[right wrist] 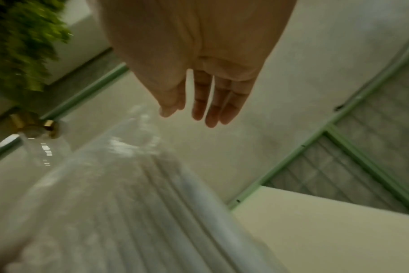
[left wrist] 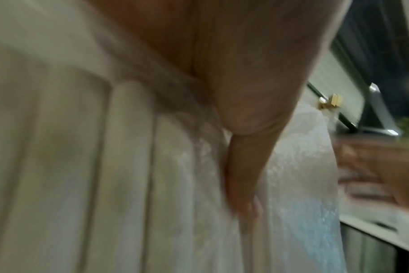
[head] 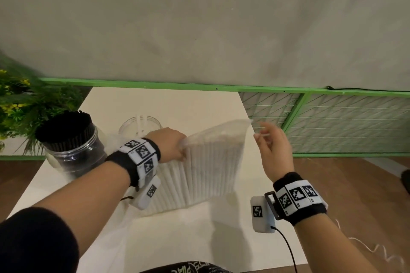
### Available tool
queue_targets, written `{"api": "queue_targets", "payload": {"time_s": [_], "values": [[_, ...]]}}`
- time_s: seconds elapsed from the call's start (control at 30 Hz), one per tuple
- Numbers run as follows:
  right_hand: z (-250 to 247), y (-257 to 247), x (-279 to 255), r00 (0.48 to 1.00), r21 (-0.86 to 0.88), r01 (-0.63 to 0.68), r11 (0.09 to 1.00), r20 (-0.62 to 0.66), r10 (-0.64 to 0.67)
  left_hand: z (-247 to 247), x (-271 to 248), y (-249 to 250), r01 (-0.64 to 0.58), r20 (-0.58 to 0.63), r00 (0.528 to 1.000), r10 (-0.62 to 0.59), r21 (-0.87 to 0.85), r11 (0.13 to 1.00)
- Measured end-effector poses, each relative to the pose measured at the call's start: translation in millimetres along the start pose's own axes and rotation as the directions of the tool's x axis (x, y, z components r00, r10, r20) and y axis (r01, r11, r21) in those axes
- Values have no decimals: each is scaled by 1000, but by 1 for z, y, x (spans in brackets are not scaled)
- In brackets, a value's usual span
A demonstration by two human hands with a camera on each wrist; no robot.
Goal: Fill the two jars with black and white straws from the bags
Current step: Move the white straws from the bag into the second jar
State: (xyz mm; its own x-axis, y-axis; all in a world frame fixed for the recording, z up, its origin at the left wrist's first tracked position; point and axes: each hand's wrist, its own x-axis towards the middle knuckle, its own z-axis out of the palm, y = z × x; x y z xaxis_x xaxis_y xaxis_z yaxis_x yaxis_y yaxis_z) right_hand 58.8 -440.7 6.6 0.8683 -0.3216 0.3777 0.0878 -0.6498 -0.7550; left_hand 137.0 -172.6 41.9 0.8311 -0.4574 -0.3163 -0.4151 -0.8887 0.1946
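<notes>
A clear bag of white straws point(head: 210, 162) stands upright on the white table point(head: 177, 239). My left hand point(head: 170, 146) grips its upper left edge; the left wrist view shows a finger point(left wrist: 243, 175) lying along the plastic over the straws point(left wrist: 128, 166). My right hand point(head: 273, 146) hovers just right of the bag's top corner, fingers point(right wrist: 206, 99) straight and apart from the bag point(right wrist: 128, 212). A clear jar point(head: 68, 137) packed with black straws stands at the left. Behind my left hand a second clear jar point(head: 140, 126) holds a few white straws.
A leafy plant point(head: 20, 104) with yellow flowers sits beyond the table's left edge. A green-framed mesh panel point(head: 343, 122) runs along the wall at the right. A black cable point(head: 288, 248) trails from my right wrist device over the table's right edge.
</notes>
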Motion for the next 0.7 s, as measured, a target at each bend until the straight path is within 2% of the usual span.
{"api": "queue_targets", "payload": {"time_s": [0.07,0.17,0.23,0.3,0.37,0.43,0.5,0.57,0.63,0.7], "values": [[4,14,-9,977,47,-213,976,24,213,-1,-10,-14,13,-69,997,-24,-152,988],[18,25,-25,888,163,-460,873,86,452,-3,-29,-23,-26,-193,979,-62,-422,906],[33,26,-33,810,269,-585,765,169,561,-3,-36,-27,-77,-261,959,-110,-614,786],[47,18,-36,741,380,-669,638,274,613,1,-40,-27,-115,-282,944,-172,-768,630],[56,6,-33,719,518,-684,513,362,593,9,-41,-24,-149,-294,928,-227,-855,498],[59,-8,-26,751,606,-643,469,376,543,19,-41,-22,-170,-300,907,-295,-903,395],[56,-23,-17,797,630,-583,512,322,511,32,-40,-27,-186,-318,877,-361,-916,356],[51,-35,-11,849,620,-511,595,257,461,39,-42,-31,-133,-322,858,-400,-892,433],[46,-44,-9,903,590,-422,689,202,380,42,-46,-35,-76,-303,871,-387,-861,503],[41,-52,-11,943,537,-330,776,152,296,44,-47,-38,-100,-265,899,-347,-899,427]]}}
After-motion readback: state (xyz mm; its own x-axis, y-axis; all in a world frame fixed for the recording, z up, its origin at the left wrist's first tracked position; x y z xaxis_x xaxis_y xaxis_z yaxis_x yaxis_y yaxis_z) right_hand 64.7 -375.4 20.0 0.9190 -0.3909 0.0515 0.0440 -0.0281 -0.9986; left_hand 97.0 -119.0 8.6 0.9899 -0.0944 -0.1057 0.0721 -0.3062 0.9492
